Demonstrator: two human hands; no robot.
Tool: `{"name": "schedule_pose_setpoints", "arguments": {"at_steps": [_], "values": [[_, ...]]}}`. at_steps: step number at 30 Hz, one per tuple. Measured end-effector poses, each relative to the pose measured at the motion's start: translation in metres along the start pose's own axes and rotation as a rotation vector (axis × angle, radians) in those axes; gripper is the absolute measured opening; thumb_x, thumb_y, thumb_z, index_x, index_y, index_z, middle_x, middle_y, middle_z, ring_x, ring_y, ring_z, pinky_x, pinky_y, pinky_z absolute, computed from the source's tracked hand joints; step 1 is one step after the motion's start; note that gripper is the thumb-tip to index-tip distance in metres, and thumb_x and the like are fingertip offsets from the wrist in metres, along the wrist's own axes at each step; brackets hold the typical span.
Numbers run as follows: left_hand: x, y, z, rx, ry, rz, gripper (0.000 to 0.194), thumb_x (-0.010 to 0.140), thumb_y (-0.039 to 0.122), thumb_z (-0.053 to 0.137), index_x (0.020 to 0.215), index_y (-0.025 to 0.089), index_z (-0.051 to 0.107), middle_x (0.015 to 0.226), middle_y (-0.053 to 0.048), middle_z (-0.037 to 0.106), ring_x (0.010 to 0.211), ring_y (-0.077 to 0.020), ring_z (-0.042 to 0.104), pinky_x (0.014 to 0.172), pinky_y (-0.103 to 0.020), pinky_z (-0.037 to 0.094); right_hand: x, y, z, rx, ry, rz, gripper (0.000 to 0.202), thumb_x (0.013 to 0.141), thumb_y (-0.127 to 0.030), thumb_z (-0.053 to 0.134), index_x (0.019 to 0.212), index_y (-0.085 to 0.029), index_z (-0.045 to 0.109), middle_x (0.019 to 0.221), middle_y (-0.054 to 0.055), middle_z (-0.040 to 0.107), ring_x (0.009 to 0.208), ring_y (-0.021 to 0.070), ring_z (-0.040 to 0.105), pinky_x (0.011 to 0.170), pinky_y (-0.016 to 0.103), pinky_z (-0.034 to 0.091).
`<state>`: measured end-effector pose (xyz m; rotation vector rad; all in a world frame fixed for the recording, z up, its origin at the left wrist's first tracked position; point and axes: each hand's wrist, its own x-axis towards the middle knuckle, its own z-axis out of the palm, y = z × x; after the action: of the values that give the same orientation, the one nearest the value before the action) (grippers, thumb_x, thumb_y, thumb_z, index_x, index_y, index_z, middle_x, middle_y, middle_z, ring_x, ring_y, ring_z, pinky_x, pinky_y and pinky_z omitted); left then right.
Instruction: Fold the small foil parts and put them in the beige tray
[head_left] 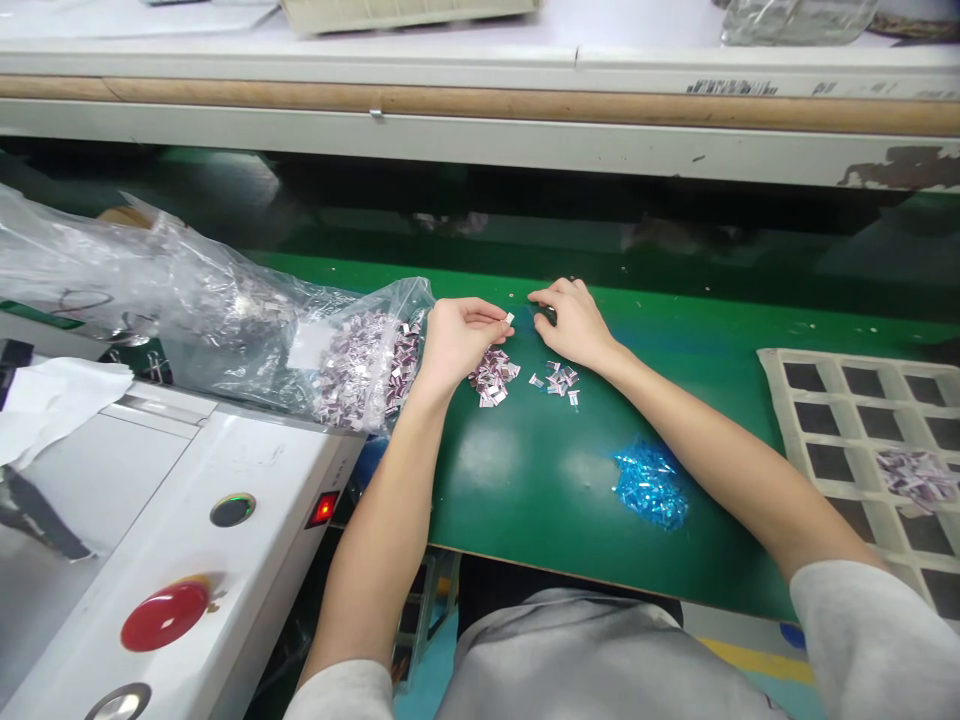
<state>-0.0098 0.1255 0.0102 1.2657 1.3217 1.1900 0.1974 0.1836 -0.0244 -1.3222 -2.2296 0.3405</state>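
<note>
My left hand point(463, 340) pinches a small, flat, whitish rectangular piece point(510, 319) between thumb and fingertips. Just right of it is my right hand point(574, 322), thumb and index finger apart and curved, with nothing plainly visible between them. Below my left hand lies a pile of small pinkish-silver pieces point(493, 378). A smaller group of similar pieces point(561, 379), some with bluish ends, rests under my right hand. Nearer my body is a heap of shiny blue film strips point(651, 485).
Clear plastic bags point(367, 365) full of the small pieces lie left on the green table point(517, 480). A white machine point(277, 480) with a red button point(165, 613) stands front left. A compartment tray point(814, 425) is at right, one compartment holding pieces. A shelf edge point(480, 135) crosses the back.
</note>
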Motion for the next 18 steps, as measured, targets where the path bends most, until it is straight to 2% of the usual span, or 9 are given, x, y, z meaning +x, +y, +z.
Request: {"name": "schedule_pose_setpoints", "arguments": {"at_steps": [4,9,12,18], "values": [[0.0002,-0.0019,-0.0003,0.028,0.012,0.016,0.014,0.073,0.024,0.086,0.082,0.015,0.079,0.080,-0.012,0.082,0.082,-0.0285,0.083,0.077,-0.038,0.068,-0.0005,-0.0010,0.0012,0.021,0.012,0.009,0.029,0.098,-0.023,0.059,0.114,-0.023,0.082,0.117,0.015,0.068,0.120,0.0404,0.060,0.114,0.072,0.046],[0.0002,-0.0021,0.0003,0.043,0.014,0.014,0.015,0.072,0.025,0.088,0.082,0.017,0.079,0.079,-0.011,0.081,0.083,-0.0283,0.083,0.079,-0.038,0.067,-0.0008,-0.0018,0.0051,0.016,0.018,0.026,0.032,0.098,-0.023,0.057,0.119,-0.021,0.081,0.117,0.017,0.068,0.118,0.0413,0.059,0.114,0.074,0.045],[0.0006,-0.0029,0.0004,0.039,0.015,0.014,0.017,0.072,0.026,0.089,0.081,0.017,0.079,0.080,-0.011,0.081,0.083,-0.0286,0.083,0.082,-0.040,0.068,-0.0010,-0.0009,0.0074,0.007,0.022,0.017,0.032,0.099,-0.024,0.056,0.116,-0.022,0.082,0.115,0.016,0.068,0.118,0.0411,0.058,0.114,0.076,0.044],[0.0014,-0.0050,0.0004,0.050,0.012,0.024,0.017,0.071,0.028,0.090,0.080,0.017,0.080,0.079,-0.010,0.082,0.084,-0.0292,0.083,0.082,-0.040,0.068,-0.0024,-0.0042,0.0057,0.007,0.033,0.019,0.026,0.099,-0.023,0.058,0.112,-0.023,0.080,0.117,0.015,0.068,0.119,0.0404,0.059,0.108,0.069,0.049]]}}
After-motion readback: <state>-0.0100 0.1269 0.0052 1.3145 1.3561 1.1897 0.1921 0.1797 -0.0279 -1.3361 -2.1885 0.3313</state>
